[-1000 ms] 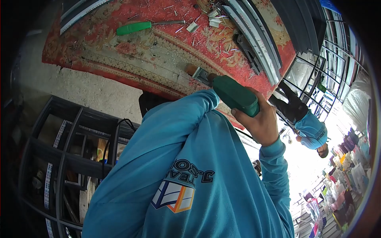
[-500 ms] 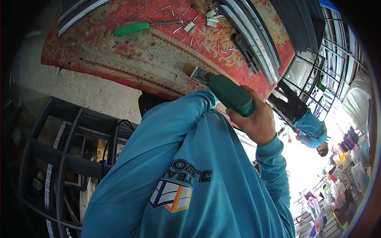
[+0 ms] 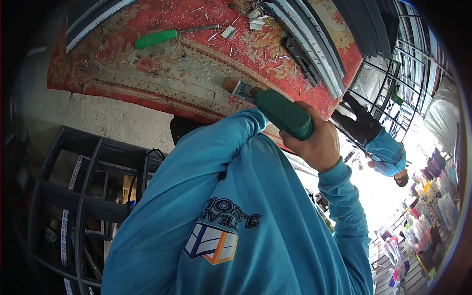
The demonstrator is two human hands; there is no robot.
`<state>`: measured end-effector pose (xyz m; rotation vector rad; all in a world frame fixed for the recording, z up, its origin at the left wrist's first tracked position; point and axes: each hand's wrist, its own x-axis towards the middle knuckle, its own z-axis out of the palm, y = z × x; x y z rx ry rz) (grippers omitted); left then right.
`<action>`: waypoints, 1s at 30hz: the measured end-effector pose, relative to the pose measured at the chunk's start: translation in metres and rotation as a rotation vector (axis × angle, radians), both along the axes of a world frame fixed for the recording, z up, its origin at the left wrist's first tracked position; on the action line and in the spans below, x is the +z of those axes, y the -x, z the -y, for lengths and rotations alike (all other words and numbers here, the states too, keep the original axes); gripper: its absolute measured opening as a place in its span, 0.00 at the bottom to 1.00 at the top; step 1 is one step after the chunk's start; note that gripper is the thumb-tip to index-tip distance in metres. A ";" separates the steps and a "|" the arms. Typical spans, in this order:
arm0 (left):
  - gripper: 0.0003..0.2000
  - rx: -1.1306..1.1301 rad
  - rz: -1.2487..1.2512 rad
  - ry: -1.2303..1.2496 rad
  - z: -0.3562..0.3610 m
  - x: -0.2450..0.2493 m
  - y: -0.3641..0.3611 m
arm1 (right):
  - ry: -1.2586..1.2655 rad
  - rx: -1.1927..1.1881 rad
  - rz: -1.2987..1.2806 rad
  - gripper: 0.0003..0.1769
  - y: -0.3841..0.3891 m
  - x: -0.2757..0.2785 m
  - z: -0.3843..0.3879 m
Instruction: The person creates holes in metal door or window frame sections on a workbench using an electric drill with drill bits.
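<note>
My right hand [image 3: 319, 140] is wrapped round the rear of a dark green tool [image 3: 284, 113]. The tool points up and left over the carpeted work surface [image 3: 191, 83], with a metal neck [image 3: 243, 91] and a brownish piece at its tip. My left sleeve [image 3: 236, 123] bends across in front of my chest, and its end lies close below the tool; the left hand itself does not show. Beyond the tool, a green-handled screwdriver [image 3: 156, 39] lies on the carpet among scattered metal slivers and small metal pieces [image 3: 228, 32].
Curved-looking dark and white profiles [image 3: 314, 44] lie at the upper right, with a black bar [image 3: 301, 61] beside them. More profiles [image 3: 98, 24] lie upper left. A dark frame [image 3: 81, 199] stands lower left. Another person in blue [image 3: 386, 152] stands at the right.
The view has shifted slightly, so the carpet and the things on it sit a little further left. My right hand keeps its hold on the green tool.
</note>
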<state>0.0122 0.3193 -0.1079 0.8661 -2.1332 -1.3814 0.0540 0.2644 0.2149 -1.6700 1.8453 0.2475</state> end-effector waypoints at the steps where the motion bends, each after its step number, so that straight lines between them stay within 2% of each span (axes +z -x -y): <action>1: 0.21 -0.005 -0.005 -0.006 0.002 0.000 0.002 | 0.001 -0.007 0.001 0.38 -0.002 0.000 0.000; 6: 0.20 -0.018 -0.043 -0.022 0.000 0.004 0.011 | -0.064 0.048 -0.057 0.35 -0.004 0.006 0.019; 15: 0.20 -0.013 -0.109 -0.078 0.000 -0.002 0.017 | -0.031 0.219 -0.062 0.37 0.006 -0.001 0.032; 22: 0.19 -0.018 -0.161 -0.117 -0.007 -0.007 0.011 | -0.059 0.167 -0.069 0.37 0.012 -0.008 0.013; 24: 0.19 -0.012 -0.163 -0.124 -0.009 -0.017 -0.005 | -0.002 0.134 0.004 0.39 0.005 -0.007 0.007; 26: 0.19 -0.009 -0.161 -0.109 -0.015 -0.023 -0.024 | 0.021 0.330 -0.104 0.39 -0.016 -0.001 0.005; 27: 0.19 -0.010 -0.153 -0.093 -0.025 -0.010 -0.011 | -0.023 0.338 -0.133 0.38 -0.024 0.003 0.011; 29: 0.19 -0.014 -0.134 -0.035 -0.027 -0.014 -0.014 | -0.015 0.339 -0.154 0.38 -0.020 0.002 0.025; 30: 0.19 -0.015 -0.131 0.003 -0.016 -0.018 -0.006 | -0.001 0.200 -0.005 0.38 0.004 -0.006 0.030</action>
